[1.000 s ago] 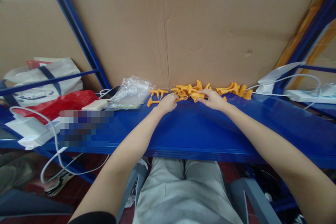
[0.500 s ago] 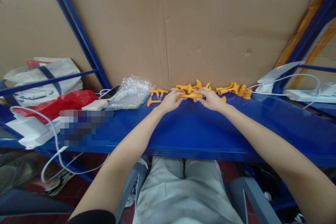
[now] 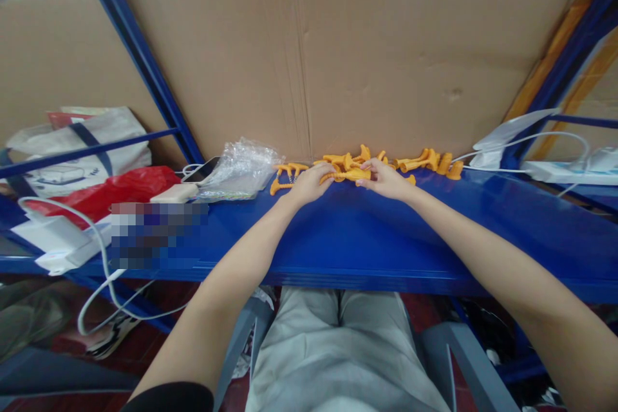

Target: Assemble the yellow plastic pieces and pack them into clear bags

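Over the back of the blue shelf, both my hands are on one orange plastic corkscrew [image 3: 352, 175], which lies level between them. My left hand [image 3: 313, 184] has its fingers closed round the handle end. At the flared sleeve end, my right hand [image 3: 385, 181] pinches with thumb and fingers. Left of my left hand lie several T-handled corkscrews [image 3: 292, 170] with bare metal spirals. Behind my hands is a pile of orange corkscrew parts [image 3: 363, 153]. More orange pieces [image 3: 425, 159] lie to the right, next to upright orange caps [image 3: 454, 170]. My fingers hide part of the held corkscrew.
A clear plastic bag [image 3: 241, 170] lies left of the corkscrews. Farther left are a red bag [image 3: 116, 192], a white power strip [image 3: 72, 250] with cables, and a cloth bag [image 3: 91, 148]. Cardboard [image 3: 367, 51] walls the back. Another power strip [image 3: 570, 172] is at right.
My hands have drawn slightly apart, baring more of the corkscrew between them. My left hand shifted a little left; my right fingers moved towards the sleeve's end. The other things stay put.
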The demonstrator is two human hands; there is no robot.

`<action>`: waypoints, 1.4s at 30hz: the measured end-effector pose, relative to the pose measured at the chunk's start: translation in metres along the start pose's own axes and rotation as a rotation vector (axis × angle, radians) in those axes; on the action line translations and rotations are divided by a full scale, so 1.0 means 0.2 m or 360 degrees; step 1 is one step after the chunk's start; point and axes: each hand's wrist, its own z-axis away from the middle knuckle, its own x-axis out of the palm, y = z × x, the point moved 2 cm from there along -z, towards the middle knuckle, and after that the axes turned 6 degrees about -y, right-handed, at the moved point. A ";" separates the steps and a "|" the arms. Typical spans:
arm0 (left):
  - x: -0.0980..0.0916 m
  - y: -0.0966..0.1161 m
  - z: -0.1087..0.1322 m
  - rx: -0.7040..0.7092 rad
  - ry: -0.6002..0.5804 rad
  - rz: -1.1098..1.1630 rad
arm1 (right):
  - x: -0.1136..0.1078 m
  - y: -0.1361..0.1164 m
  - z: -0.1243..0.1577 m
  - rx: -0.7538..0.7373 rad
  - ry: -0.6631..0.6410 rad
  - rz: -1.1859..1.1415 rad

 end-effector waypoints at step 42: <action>0.01 0.11 0.02 -0.0188 0.0198 -0.0180 | -0.07 -0.10 0.04 0.0444 -0.0097 -0.0975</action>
